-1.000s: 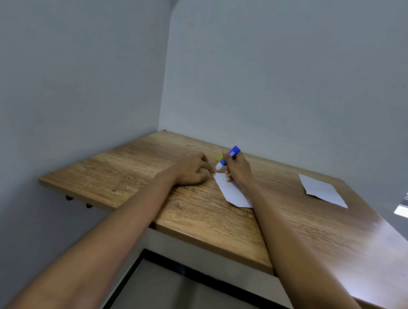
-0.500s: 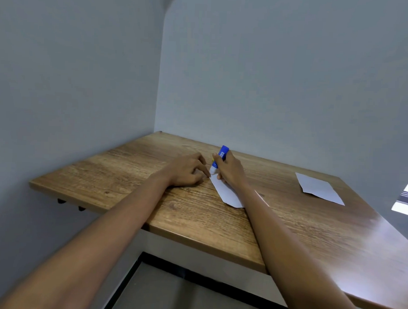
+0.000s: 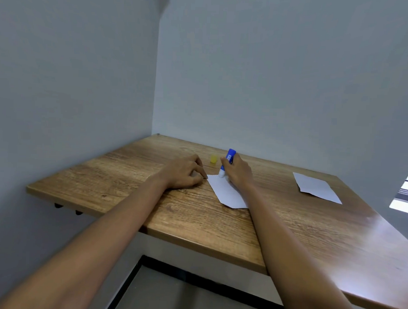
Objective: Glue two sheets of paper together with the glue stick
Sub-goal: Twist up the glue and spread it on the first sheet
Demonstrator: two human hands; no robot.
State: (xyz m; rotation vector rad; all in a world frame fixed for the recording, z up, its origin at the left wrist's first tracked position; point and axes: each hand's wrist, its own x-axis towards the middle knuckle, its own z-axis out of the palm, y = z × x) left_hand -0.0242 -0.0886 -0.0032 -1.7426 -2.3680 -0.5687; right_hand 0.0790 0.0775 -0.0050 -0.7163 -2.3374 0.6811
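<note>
A white sheet of paper (image 3: 227, 193) lies in the middle of the wooden table (image 3: 196, 221). My right hand (image 3: 238, 173) grips a blue glue stick (image 3: 228, 158), held tip down with its white end on the sheet's far corner. My left hand (image 3: 186, 172) rests on the table, its fingertips pressing the sheet's left corner. The yellow cap (image 3: 213, 158) stands on the table just behind the hands. A second white sheet (image 3: 316, 188) lies apart at the right.
Grey walls close the table's far and left sides, meeting in a corner behind the hands. The table's near edge runs across the view below my forearms. A bright window edge (image 3: 405, 198) shows at the far right.
The glue stick has tipped more upright and its tip has slid along the sheet's far edge. The yellow cap has come into view behind the hands. My left hand stays on the corner.
</note>
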